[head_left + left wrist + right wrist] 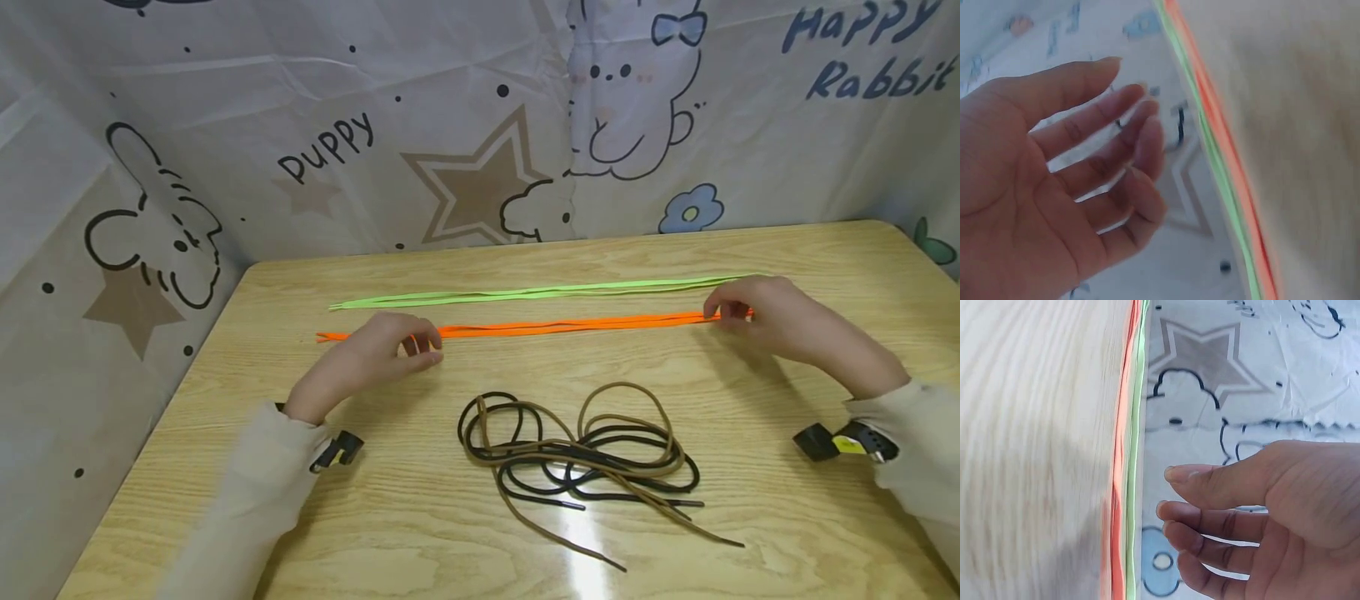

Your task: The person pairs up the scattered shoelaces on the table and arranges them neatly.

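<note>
A flat orange shoelace (570, 325), laid doubled and nearly straight, runs left to right across the table. Behind it lies a flat green shoelace (525, 293), stretched out almost parallel. My left hand (378, 354) hovers by the left part of the orange lace, covering a stretch of it, with loosely bent fingers. Over the orange lace's right end is my right hand (780, 317), which hides part of that end. Both wrist views show a gap between thumb and fingers with nothing held; the left hand (1066, 169) and right hand (1254, 519) appear apart from the laces there.
Nearer the front, a black round lace (555, 502) and a brown round lace (622, 384) lie in a loose looped tangle on the wooden table (390, 517). A printed cloth (450, 83) hangs behind the table and along its left side.
</note>
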Available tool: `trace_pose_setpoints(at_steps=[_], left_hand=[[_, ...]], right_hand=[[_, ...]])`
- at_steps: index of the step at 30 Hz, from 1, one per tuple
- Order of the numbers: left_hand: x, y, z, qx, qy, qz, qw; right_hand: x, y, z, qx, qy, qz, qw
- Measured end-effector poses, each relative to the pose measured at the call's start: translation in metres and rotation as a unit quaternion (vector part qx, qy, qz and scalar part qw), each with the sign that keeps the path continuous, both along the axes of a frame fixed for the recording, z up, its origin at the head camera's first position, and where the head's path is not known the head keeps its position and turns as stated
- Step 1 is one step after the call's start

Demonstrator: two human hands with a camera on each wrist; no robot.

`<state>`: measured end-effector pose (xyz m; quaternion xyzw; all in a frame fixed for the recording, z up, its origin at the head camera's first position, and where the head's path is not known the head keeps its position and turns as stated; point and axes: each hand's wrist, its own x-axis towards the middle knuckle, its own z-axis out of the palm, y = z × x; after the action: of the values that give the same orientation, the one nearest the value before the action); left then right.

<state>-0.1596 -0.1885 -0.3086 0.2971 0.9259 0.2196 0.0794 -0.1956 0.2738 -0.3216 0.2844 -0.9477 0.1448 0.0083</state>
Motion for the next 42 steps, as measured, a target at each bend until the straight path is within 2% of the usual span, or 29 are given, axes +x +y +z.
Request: trace_pose_setpoints(at_steps=[5, 8, 12, 17, 20, 22, 28, 34, 38, 42], left_hand=[[0.012, 0.027, -0.005, 0.044, 0.041, -0.063, 0.9962], [0.02, 0.04, -0.008, 0.055, 0.059, -0.088, 0.9929], [0.032, 0.055, -0.011, 0.044, 0.083, -0.128, 0.9873], [0.046, 0.071, -0.016, 0.011, 0.103, -0.169, 0.9801], [0.052, 0.077, -0.02, -0.029, 0.119, -0.177, 0.9765], [0.054, 0.079, -0.022, -0.054, 0.131, -0.179, 0.9736], [0.059, 0.084, -0.023, -0.101, 0.107, -0.172, 0.974], [0.061, 0.085, -0.023, -0.102, 0.113, -0.195, 0.9689], [0.062, 0.085, -0.022, -0.105, 0.13, -0.209, 0.9636], [0.062, 0.084, -0.021, -0.103, 0.132, -0.211, 0.9629]], right_hand=[[0.011, -0.022, -0.005, -0.031, -0.004, 0.06, 0.9977], [0.02, -0.037, -0.008, -0.049, -0.037, 0.092, 0.9939], [0.036, -0.058, -0.01, -0.062, -0.077, 0.133, 0.9862], [0.058, -0.085, -0.018, -0.113, -0.048, 0.2, 0.9721], [0.068, -0.098, -0.026, -0.138, -0.044, 0.219, 0.9649], [0.073, -0.103, -0.03, -0.134, -0.057, 0.226, 0.9631], [0.083, -0.109, -0.033, -0.094, -0.078, 0.235, 0.9642], [0.088, -0.113, -0.032, -0.097, -0.109, 0.25, 0.9571], [0.09, -0.114, -0.032, -0.092, -0.113, 0.24, 0.9597], [0.09, -0.114, -0.031, -0.092, -0.12, 0.233, 0.9608]])
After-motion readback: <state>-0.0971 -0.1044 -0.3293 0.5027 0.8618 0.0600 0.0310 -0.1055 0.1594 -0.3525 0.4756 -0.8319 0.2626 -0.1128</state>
